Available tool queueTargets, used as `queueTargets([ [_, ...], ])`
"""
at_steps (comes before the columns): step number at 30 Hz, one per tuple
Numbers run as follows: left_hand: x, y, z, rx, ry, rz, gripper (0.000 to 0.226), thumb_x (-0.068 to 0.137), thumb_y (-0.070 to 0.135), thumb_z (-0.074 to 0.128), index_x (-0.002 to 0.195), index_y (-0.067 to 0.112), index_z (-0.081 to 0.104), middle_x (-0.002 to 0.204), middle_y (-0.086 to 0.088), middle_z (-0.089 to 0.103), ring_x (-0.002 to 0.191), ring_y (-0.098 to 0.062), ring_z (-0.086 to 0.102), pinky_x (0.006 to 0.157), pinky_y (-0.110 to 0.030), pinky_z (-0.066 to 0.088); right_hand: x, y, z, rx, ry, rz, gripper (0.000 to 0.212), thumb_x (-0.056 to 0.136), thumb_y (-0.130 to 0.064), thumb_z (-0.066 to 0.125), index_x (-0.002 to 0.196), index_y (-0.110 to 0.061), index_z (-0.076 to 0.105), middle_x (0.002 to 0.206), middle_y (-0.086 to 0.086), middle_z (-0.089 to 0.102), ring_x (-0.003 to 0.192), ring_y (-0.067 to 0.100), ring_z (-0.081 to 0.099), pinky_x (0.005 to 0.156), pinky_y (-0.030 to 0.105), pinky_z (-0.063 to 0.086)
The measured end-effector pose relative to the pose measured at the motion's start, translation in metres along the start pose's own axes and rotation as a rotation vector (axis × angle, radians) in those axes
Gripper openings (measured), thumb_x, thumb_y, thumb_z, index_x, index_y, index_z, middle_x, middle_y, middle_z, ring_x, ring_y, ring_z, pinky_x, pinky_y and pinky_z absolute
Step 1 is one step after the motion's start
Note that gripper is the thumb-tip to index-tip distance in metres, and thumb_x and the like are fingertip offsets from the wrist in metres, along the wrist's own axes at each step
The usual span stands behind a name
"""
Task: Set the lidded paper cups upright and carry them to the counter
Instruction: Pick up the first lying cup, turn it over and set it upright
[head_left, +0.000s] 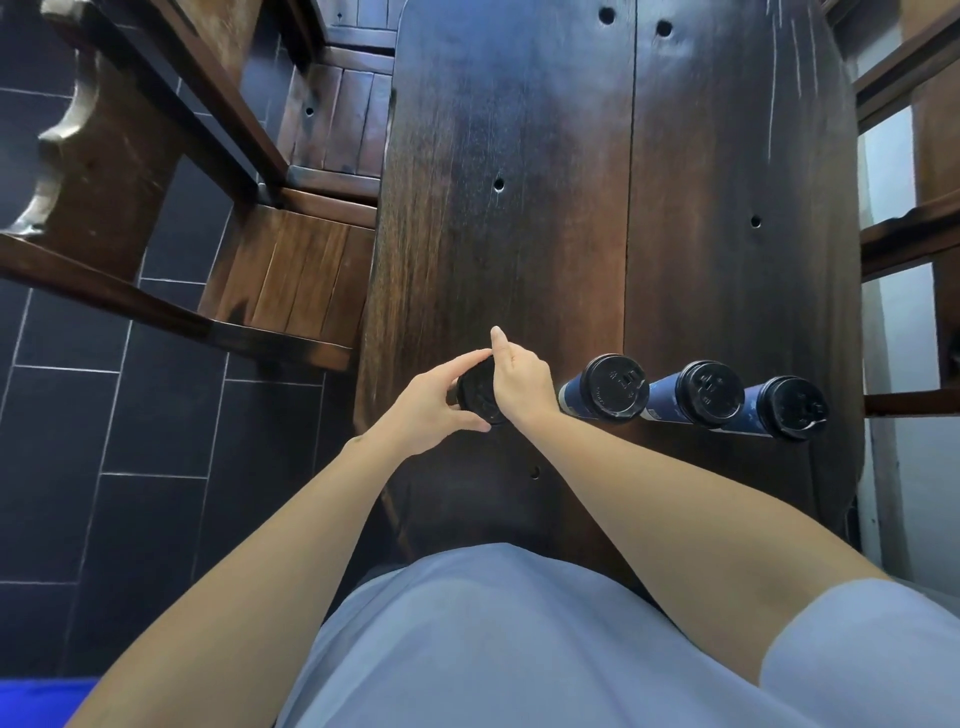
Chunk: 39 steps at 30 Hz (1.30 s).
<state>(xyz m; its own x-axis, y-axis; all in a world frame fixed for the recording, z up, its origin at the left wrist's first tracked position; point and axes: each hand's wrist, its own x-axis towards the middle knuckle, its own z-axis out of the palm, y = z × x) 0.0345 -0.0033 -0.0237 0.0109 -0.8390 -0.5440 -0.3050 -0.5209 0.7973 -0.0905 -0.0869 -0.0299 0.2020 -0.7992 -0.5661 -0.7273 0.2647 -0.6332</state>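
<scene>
Several blue paper cups with black lids stand in a row near the front of the dark wooden table (519, 234). Both hands hold the leftmost cup (479, 391), of which only the black lid shows between them. My left hand (434, 402) curls round its left side. My right hand (519, 379) grips its right side, one finger sticking up. To the right stand three more cups, upright as far as this view shows: one (605, 392), a second (698, 397) and a third (784, 410).
A wooden chair (291, 270) stands at the table's left side, over a dark tiled floor (104, 415). Wooden rails (909, 239) run along the right, close to the table edge. Small round holes dot the tabletop.
</scene>
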Motion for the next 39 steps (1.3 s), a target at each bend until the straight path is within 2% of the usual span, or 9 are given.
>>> queueTargets([
  [3, 0.003, 0.0, 0.003, -0.034, 0.034, 0.01, 0.084, 0.085, 0.003, 0.083, 0.155, 0.029, 0.045, 0.153, 0.006, 0.055, 0.143, -0.018, 0.049, 0.119, -0.043, 0.043, 0.003, 0.0, -0.004, -0.055, 0.032, 0.0, 0.058, 0.107, -0.056, 0.024, 0.115, -0.016, 0.065, 0.103, -0.003, 0.063, 0.098, 0.017, 0.06, 0.097, 0.041, 0.051],
  [11, 0.013, 0.003, 0.0, -0.074, -0.04, -0.018, 0.086, 0.083, -0.001, 0.081, 0.153, 0.035, 0.046, 0.146, 0.008, 0.061, 0.138, -0.018, 0.054, 0.119, -0.043, 0.043, 0.004, -0.004, -0.003, -0.224, 0.168, 0.027, 0.059, 0.107, -0.055, 0.021, 0.112, -0.019, 0.067, 0.103, 0.0, 0.07, 0.099, 0.021, 0.067, 0.092, 0.041, 0.055],
  [17, 0.018, 0.0, -0.002, -0.13, -0.027, -0.012, 0.085, 0.079, 0.0, 0.086, 0.15, 0.033, 0.052, 0.139, 0.017, 0.063, 0.124, -0.001, 0.058, 0.113, -0.029, 0.045, 0.011, -0.003, 0.002, -0.288, 0.233, 0.027, 0.059, 0.108, -0.052, 0.02, 0.108, -0.018, 0.068, 0.101, 0.0, 0.072, 0.095, 0.021, 0.069, 0.088, 0.041, 0.056],
  [21, 0.016, -0.006, -0.001, -0.17, 0.012, -0.005, 0.086, 0.074, 0.001, 0.09, 0.147, 0.033, 0.057, 0.136, 0.019, 0.066, 0.124, 0.002, 0.061, 0.11, -0.024, 0.049, 0.013, -0.001, 0.005, -0.319, 0.26, 0.03, 0.055, 0.108, -0.048, 0.021, 0.1, -0.017, 0.066, 0.096, 0.0, 0.071, 0.091, 0.022, 0.068, 0.082, 0.038, 0.053],
  [25, 0.016, -0.004, -0.003, -0.161, 0.002, 0.015, 0.085, 0.075, 0.003, 0.09, 0.147, 0.034, 0.057, 0.137, 0.021, 0.064, 0.119, 0.009, 0.06, 0.105, -0.016, 0.049, 0.016, 0.001, 0.007, -0.344, 0.3, 0.022, 0.051, 0.109, -0.04, 0.022, 0.098, -0.015, 0.066, 0.095, 0.002, 0.071, 0.086, 0.02, 0.066, 0.073, 0.03, 0.042],
  [30, 0.015, -0.004, -0.004, -0.154, -0.011, 0.022, 0.084, 0.077, 0.003, 0.089, 0.149, 0.031, 0.055, 0.135, 0.024, 0.06, 0.107, 0.026, 0.055, 0.093, -0.001, 0.045, 0.018, 0.003, 0.009, -0.396, 0.31, 0.009, 0.05, 0.11, -0.036, 0.022, 0.103, -0.014, 0.066, 0.1, 0.004, 0.073, 0.085, 0.021, 0.064, 0.072, 0.03, 0.038],
  [32, 0.015, -0.002, -0.003, -0.15, -0.007, 0.021, 0.084, 0.078, 0.004, 0.089, 0.149, 0.032, 0.054, 0.136, 0.024, 0.057, 0.105, 0.022, 0.053, 0.092, -0.001, 0.044, 0.018, 0.004, 0.008, -0.407, 0.306, 0.008, 0.05, 0.11, -0.036, 0.021, 0.103, -0.014, 0.066, 0.1, 0.004, 0.072, 0.082, 0.019, 0.061, 0.071, 0.029, 0.037],
  [35, 0.015, -0.003, -0.002, -0.129, 0.002, 0.022, 0.084, 0.08, 0.005, 0.088, 0.151, 0.032, 0.052, 0.136, 0.025, 0.052, 0.102, 0.02, 0.049, 0.087, 0.002, 0.043, 0.017, 0.005, 0.01, -0.402, 0.316, 0.004, 0.049, 0.11, -0.036, 0.022, 0.102, -0.015, 0.066, 0.1, 0.004, 0.073, 0.09, 0.022, 0.068, 0.072, 0.03, 0.042],
  [39, 0.015, -0.004, 0.0, -0.125, 0.003, 0.022, 0.085, 0.08, 0.005, 0.088, 0.152, 0.033, 0.051, 0.14, 0.024, 0.053, 0.116, 0.01, 0.048, 0.091, -0.002, 0.044, 0.016, 0.006, 0.008, -0.392, 0.303, 0.013, 0.05, 0.11, -0.036, 0.022, 0.103, -0.014, 0.066, 0.1, 0.004, 0.073, 0.088, 0.02, 0.066, 0.07, 0.029, 0.039],
])
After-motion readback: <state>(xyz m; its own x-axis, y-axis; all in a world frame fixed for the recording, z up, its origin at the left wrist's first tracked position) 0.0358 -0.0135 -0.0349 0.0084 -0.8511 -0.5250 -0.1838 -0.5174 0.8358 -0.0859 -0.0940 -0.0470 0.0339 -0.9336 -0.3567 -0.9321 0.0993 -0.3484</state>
